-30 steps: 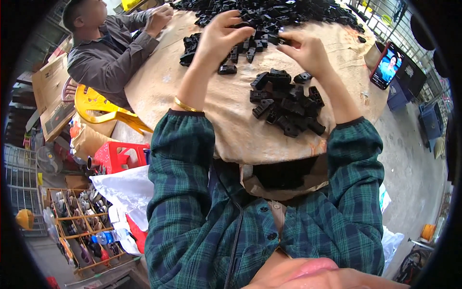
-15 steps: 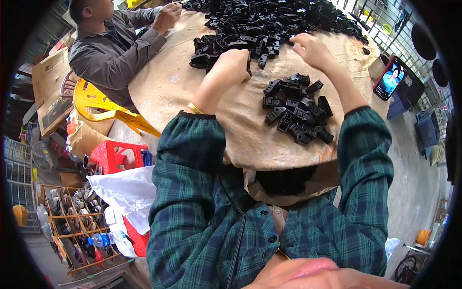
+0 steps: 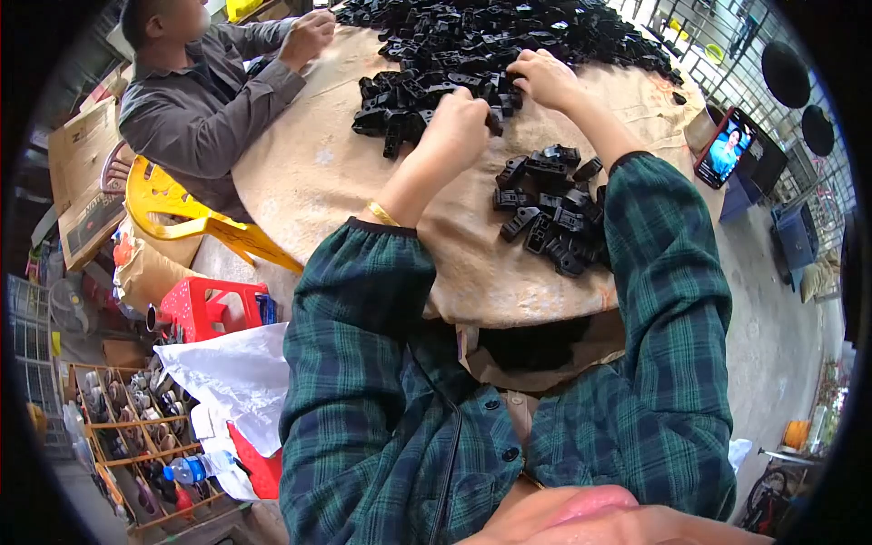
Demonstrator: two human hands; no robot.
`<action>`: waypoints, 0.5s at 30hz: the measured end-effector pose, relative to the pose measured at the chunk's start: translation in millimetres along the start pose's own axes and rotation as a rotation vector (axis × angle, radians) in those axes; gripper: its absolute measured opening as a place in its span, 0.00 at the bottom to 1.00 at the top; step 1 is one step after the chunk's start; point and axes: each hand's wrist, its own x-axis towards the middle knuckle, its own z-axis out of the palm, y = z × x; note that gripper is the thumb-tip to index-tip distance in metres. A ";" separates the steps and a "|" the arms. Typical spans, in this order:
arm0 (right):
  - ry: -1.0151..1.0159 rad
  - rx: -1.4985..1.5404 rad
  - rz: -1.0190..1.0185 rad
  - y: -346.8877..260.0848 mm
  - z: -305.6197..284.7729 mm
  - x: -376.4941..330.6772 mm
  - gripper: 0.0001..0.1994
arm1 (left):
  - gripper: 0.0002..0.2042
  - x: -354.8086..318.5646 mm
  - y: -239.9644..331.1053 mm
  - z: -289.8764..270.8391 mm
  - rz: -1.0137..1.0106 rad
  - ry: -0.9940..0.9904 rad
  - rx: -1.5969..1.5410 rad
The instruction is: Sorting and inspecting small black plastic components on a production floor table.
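Observation:
Small black plastic parts lie heaped in a large pile (image 3: 463,45) across the far side of the cloth-covered round table (image 3: 363,182). My left hand (image 3: 460,125) is closed at the near edge of that pile, and a black plastic part (image 3: 494,121) shows at its fingertips. Just right of it, my right hand (image 3: 545,80) bends its fingers and thumb around a black plastic part at the pile's edge; the fingers partly hide it. Closer to me sits a smaller group of similar parts (image 3: 549,213), partly covered by my right sleeve.
A co-worker in a grey jacket (image 3: 195,113) sits at the left of the table, hands raised over it. A phone (image 3: 727,147) with a lit screen stands at the right edge. Left of me are a yellow chair (image 3: 163,204), a red stool (image 3: 195,304) and a shoe rack (image 3: 136,422).
My right hand has moved left to the pile's edge, its fingers closing. My left hand has shifted slightly right and nearer, bringing the two hands closer together.

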 end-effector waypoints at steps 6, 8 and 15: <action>-0.090 -0.055 -0.027 -14.5 -22.7 -6.2 0.11 | 0.13 5.1 -3.4 -0.8 -0.077 0.246 -0.227; -0.206 0.077 0.010 -21.1 -26.3 -11.9 0.10 | 0.13 7.4 -4.8 2.5 -0.144 0.168 -0.395; 0.178 0.575 0.163 -1.9 -35.9 -45.6 0.23 | 0.15 11.4 3.9 -1.3 -0.383 0.000 -1.390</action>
